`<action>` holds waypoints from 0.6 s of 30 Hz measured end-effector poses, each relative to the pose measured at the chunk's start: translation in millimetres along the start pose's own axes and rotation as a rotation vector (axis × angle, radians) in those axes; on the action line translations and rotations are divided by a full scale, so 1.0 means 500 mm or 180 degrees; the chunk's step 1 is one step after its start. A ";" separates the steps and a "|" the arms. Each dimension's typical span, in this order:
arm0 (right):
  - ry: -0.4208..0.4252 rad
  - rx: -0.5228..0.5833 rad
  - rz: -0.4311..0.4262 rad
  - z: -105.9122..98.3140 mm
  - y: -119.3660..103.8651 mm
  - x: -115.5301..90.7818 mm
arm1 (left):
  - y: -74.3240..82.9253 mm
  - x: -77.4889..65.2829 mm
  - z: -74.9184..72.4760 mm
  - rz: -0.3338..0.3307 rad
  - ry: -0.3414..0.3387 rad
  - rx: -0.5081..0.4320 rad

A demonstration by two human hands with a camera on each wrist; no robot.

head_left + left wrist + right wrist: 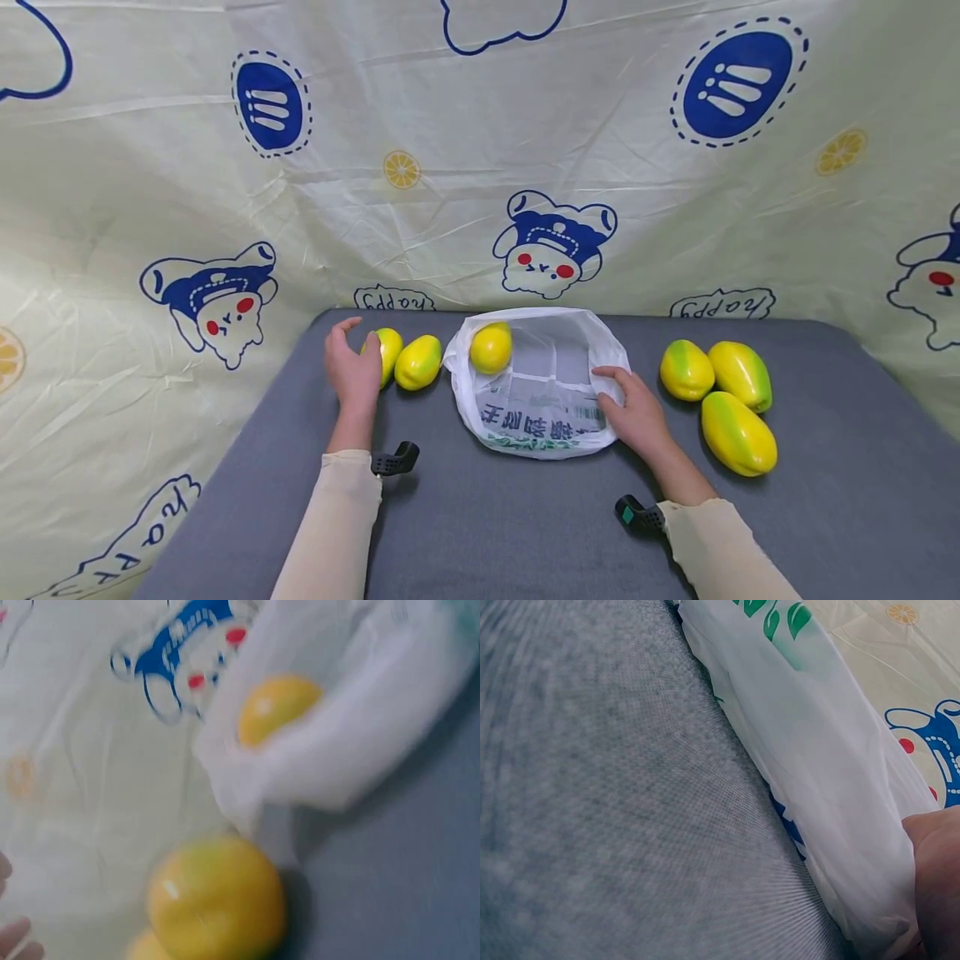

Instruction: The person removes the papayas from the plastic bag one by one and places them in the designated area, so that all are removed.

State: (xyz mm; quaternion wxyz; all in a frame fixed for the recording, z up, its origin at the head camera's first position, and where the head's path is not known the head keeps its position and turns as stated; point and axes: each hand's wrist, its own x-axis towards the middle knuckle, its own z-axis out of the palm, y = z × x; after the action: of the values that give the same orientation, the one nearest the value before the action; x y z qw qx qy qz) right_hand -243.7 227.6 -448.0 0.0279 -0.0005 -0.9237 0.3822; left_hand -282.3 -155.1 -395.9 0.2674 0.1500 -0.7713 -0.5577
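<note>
A white plastic bag [540, 446] lies with its mouth spread wide, dark print and green leaves on its side. Inside, at the left, is one yellow papaya-like fruit [491, 348]. My right hand [636, 414] grips the bag's right rim; the right wrist view shows part of that hand [939, 877] against the white plastic. Two more yellow-green fruits sit left of the bag. My left hand [354, 371] is beside the leftmost fruit [388, 354], partly covering it, fingers spread and loosely bent. The other fruit [418, 363] lies between it and the bag.
Three similar fruits, a rear left one [686, 370], a rear right one [741, 375] and a front one [738, 434], cluster right of my right hand. All rest on a grey-covered table [495, 533]. A cream printed sheet [450, 233] hangs behind and at the sides.
</note>
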 end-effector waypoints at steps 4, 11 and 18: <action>0.0023 0.0007 -0.0021 0.001 0.002 -0.001 | 0.056 -0.029 0.010 0.0443 -0.0073 -0.0206; 0.0042 0.0035 -0.0015 -0.003 0.006 0.001 | 0.110 -0.064 0.056 0.0549 -0.0908 -0.0364; 0.0012 0.0027 -0.0037 0.000 0.001 0.001 | 0.111 -0.092 0.117 0.0619 -0.1434 -0.0069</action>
State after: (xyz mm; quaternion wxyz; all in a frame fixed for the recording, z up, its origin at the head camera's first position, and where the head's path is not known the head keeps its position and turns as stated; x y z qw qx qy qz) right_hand -244.2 228.1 -448.3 0.0318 0.0042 -0.9220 0.3859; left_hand -275.0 -66.7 -368.6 0.1427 -0.0560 -0.8163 -0.5570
